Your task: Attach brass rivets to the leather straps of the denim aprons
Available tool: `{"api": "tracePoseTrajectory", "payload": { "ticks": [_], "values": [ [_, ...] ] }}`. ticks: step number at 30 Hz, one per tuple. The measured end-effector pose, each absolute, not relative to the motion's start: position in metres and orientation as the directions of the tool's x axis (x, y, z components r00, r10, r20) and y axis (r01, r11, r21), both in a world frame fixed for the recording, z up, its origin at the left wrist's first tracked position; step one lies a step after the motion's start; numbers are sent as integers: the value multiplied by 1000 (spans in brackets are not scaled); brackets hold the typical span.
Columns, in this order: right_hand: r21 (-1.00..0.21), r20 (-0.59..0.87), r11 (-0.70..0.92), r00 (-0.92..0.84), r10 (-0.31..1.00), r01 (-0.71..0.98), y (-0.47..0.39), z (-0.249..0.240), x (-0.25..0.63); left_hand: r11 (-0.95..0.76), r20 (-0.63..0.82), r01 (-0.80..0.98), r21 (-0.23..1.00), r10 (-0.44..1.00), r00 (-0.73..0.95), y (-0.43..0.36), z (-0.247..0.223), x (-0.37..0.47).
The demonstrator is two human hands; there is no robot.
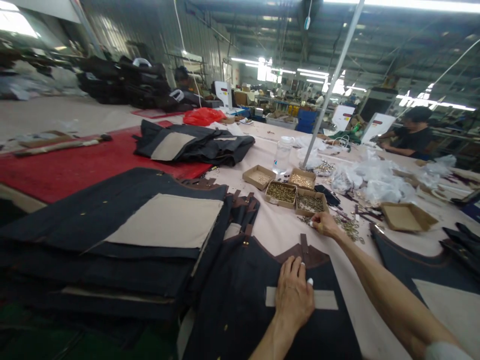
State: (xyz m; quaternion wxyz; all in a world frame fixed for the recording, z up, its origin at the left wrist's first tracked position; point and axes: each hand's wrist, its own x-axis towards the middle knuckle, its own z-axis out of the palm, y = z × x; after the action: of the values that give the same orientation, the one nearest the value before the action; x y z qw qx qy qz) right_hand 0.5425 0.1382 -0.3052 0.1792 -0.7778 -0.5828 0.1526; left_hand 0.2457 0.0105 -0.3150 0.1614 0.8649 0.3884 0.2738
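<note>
Dark cloth (262,285), brown end (320,256) away

I look across a large industrial workshop with a grey, ribbed wall (146,37) at the left. Overhead, a dim metal roof (258,30) is crossed by beams. A bright window (15,21) glows at the upper left, and rows of white tube lights (314,75) shine toward the far end, where details blur. A long light strip (405,4) runs along the top right. Below me spreads a broad worktable (275,227) with a pale pinkish covering. A slanted grey pole (333,82) rises from it. Beyond, I make out a blue chair-like shape (306,121) among crowded benches. The floor (22,342) at lower left is dark green.
</note>
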Motion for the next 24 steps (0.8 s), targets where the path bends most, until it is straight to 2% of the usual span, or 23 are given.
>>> {"api": "tracePoseTrajectory", "payload": {
  "ticks": [10,19,21,24],
  "values": [
    [-318,-75,-250,238,968,915,125,-310,541,-652,331,568,503,752,570,6,-310,246],
    [-274,-78,-185,170,982,944,106,-299,533,-654,333,564,503,750,572,1,-306,246],
    [-283,-78,-146,129,989,948,97,-293,524,-654,337,565,503,750,569,1,-307,245],
    [-392,-62,8,-35,997,920,74,-288,505,-657,343,563,501,748,568,0,-307,244]
  ]
}}
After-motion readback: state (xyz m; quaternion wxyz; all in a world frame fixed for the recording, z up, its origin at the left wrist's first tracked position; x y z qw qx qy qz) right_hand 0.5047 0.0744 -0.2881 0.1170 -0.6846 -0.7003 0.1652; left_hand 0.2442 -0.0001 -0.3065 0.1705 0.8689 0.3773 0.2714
